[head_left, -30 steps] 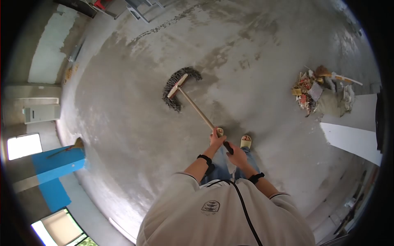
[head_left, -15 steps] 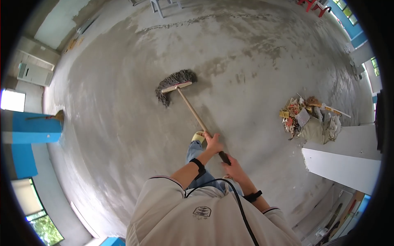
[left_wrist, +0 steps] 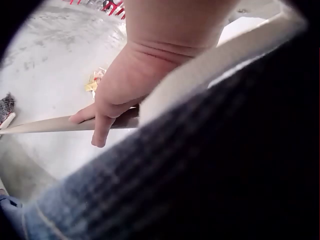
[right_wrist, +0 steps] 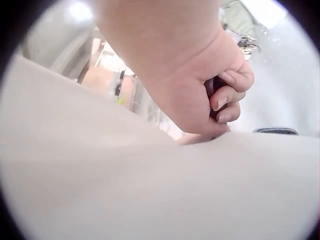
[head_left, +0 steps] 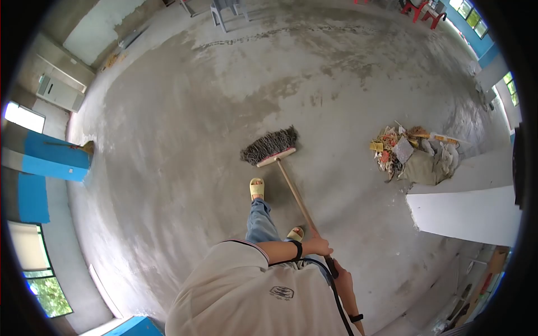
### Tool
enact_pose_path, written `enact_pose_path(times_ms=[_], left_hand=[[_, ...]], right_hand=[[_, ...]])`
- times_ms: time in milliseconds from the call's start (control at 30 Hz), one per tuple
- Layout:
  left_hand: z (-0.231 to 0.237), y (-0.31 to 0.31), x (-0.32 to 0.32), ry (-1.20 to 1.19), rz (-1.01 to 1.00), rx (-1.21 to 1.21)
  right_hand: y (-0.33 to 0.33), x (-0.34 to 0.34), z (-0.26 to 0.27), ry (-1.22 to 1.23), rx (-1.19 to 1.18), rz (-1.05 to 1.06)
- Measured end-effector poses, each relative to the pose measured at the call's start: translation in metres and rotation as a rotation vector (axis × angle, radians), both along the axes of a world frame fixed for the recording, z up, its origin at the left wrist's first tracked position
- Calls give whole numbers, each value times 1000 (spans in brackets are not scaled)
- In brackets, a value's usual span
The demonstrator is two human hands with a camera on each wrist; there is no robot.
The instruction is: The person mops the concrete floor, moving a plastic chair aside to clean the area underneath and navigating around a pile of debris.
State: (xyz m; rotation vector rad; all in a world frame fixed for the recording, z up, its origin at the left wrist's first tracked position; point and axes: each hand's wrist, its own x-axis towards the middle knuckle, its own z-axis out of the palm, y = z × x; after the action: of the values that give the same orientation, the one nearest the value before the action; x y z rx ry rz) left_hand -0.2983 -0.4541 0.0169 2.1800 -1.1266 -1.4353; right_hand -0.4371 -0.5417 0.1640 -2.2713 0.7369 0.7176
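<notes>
A mop [head_left: 297,193] with a pale wooden handle slants across the head view. Its dark grey strands [head_left: 270,145] lie on the concrete floor ahead of the feet, below a wooden crossbar. The left hand [head_left: 316,246] grips the handle low on the shaft, close in front of the body. In the left wrist view, one finger of the left hand [left_wrist: 117,92] lies along the shaft while another hangs past it. Behind it, the right hand [head_left: 343,278] holds the dark end of the handle. Curled fingers [right_wrist: 227,95] wrap that dark end in the right wrist view.
To the right, a heap of rubbish [head_left: 400,151] lies against a white-sided pillar [head_left: 465,213]. On the left, a broom [head_left: 87,148] leans by a blue-painted pillar [head_left: 50,159]. A grey plastic seat [head_left: 227,12] and red stools [head_left: 417,12] stand far off. Slippered feet [head_left: 256,189] are on the floor.
The mop head has swung rightward and come nearer the feet. Both hands have moved right and back toward the body, still holding the handle. One foot has stepped forward on the left.
</notes>
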Motion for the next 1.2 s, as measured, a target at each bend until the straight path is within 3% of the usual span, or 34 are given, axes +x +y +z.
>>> enact_pose_path(times_ms=[67,200,267,300,367,400,433,500,533,600,633,700,733,833,900,967,1133,1200], left_hand=[[-25,-6,-20,169,-74,-8],[-54,2,-35,139,-121,25],[-63,9,-31,182,146,69],[-67,12,-18,159,132,83],[-83,28,2,-190,-124,60],[-95,43,17,-183,-147,82],[-123,57,41,-151,-45,116],[-96,59,91,-169,145,168],[-46,56,122,-218,226,189],[-78,66,164,-45,628,171],[-86,72,183,-34,631,163],[-100,86,226,65,913,-6],[-140,98,242,13,889,-73],[-79,118,319,126,1037,27],[-46,137,368,97,1006,-16],[-39,147,416,221,1215,65],[-55,172,511,284,1329,-36],[-56,185,546,292,1394,-47]], right_hand=[[1,-26,-9,-31,21,-49],[9,-43,-43,-129,29,-103],[13,-41,-77,-88,5,-120],[16,-32,-92,-109,20,-137],[32,-9,-115,-177,47,-110],[45,3,-125,-170,70,-133],[52,29,-130,-231,91,-118],[55,83,-136,-331,116,-68],[56,110,-137,-369,125,-39],[58,165,-149,-348,110,37],[58,196,-144,-340,100,42],[68,256,-131,-257,111,101],[77,278,-128,-255,96,125],[107,358,-118,-276,58,203],[133,412,-92,-265,140,169],[150,461,-92,-289,123,161],[174,562,-83,-263,157,201],[187,596,-96,-357,164,162]])
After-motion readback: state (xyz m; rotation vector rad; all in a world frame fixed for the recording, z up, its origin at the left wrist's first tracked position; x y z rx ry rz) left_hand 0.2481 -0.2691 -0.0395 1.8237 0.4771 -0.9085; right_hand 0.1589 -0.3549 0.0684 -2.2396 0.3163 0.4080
